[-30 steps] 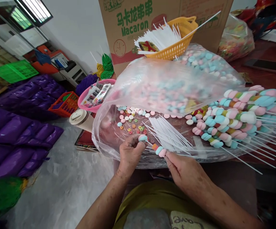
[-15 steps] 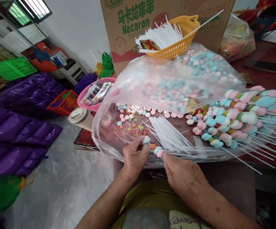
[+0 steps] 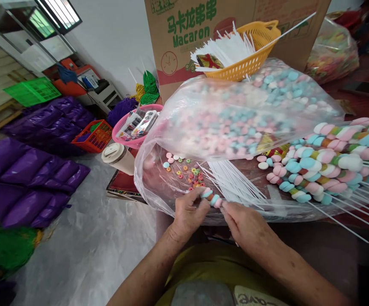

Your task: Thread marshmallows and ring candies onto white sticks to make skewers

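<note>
My right hand (image 3: 245, 223) is closed around the lower end of a marshmallow skewer (image 3: 215, 201), its stick hidden in the fingers. Blue, pink and white marshmallow pieces sit along it, with a brownish-orange ring candy between. My left hand (image 3: 189, 214) pinches the marshmallow (image 3: 206, 193) at the skewer's upper end, thumb and forefinger partly covering it. Just beyond the left fingers lie small coloured ring candies (image 3: 194, 175). Loose white sticks (image 3: 235, 180) are spread on the plastic beyond both hands. To the right, several filled skewers (image 3: 325, 165) are piled up.
A clear plastic bag (image 3: 200, 140) of pastel marshmallows covers much of the table. On it rests a yellow basket (image 3: 235, 70) of white sticks, before a cardboard box (image 3: 174, 70). At left stand a lidded cup (image 3: 119, 159), a pink basket (image 3: 120, 138) and purple packs (image 3: 28, 182).
My left hand has brought its marshmallow against the ring candy on the skewer, closing the earlier gap. The camera view has shifted, and the bag's edge now covers more of the loose marshmallows.
</note>
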A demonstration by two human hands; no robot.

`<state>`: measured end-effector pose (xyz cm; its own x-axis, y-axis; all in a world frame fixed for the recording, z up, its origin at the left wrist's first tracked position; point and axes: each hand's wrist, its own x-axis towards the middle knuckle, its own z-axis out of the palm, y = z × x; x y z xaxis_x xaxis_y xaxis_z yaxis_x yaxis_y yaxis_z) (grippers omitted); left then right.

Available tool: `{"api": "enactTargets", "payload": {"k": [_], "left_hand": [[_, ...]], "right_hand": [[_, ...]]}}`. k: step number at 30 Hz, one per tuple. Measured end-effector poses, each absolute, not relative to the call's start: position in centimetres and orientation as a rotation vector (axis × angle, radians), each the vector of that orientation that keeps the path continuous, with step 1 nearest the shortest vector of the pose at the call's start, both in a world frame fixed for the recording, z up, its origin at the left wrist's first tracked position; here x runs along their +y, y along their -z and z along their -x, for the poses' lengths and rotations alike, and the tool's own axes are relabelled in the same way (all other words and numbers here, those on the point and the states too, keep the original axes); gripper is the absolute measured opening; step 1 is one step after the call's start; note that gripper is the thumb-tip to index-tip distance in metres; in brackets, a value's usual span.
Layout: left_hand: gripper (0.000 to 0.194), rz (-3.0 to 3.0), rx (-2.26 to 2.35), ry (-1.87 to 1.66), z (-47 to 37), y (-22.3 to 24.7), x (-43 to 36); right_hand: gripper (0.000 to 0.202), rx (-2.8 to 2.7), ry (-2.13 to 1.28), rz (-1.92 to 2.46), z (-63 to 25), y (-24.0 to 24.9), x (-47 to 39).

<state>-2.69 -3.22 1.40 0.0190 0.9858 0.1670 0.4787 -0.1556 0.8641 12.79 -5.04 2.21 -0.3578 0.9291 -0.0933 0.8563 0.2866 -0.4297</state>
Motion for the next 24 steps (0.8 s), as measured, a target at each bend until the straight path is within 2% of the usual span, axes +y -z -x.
{"api": "enactTargets", "payload": {"k": [9,12,15,18,20,24], "left_hand": [[0.028,-1.936,1.368,-1.0,2.4,-0.8,-3.6],[0.039,-2.139,1.314,-0.785,3.5,-1.5,-3.5],[0.05,-2.124,1.613,-0.512,5.9,-3.5,-1.8],[0.036,-2.029,2.016,-0.432,7.8,-4.8,1.9],[0.024,-2.064,2.047,-0.333,8.1,-4.3,4.8],[0.014,-1.989,2.032,-0.3,7.4,-2.0,8.6]], "right_hand": [[0.025,-2.3,-0.702,1.727,-12.2,-0.2,-4.8],[0.025,-2.24,-0.714,1.623,-12.8,0.4,-4.2],[0.025,-2.145,-0.643,1.561,-14.2,0.6,-3.4],[0.026,-2.084,-0.616,1.542,-14.9,0.5,-3.1],[0.028,-2.085,-0.659,1.516,-14.7,0.4,-3.3],[0.03,-2.053,-0.68,1.462,-14.1,0.3,-3.9]]}}
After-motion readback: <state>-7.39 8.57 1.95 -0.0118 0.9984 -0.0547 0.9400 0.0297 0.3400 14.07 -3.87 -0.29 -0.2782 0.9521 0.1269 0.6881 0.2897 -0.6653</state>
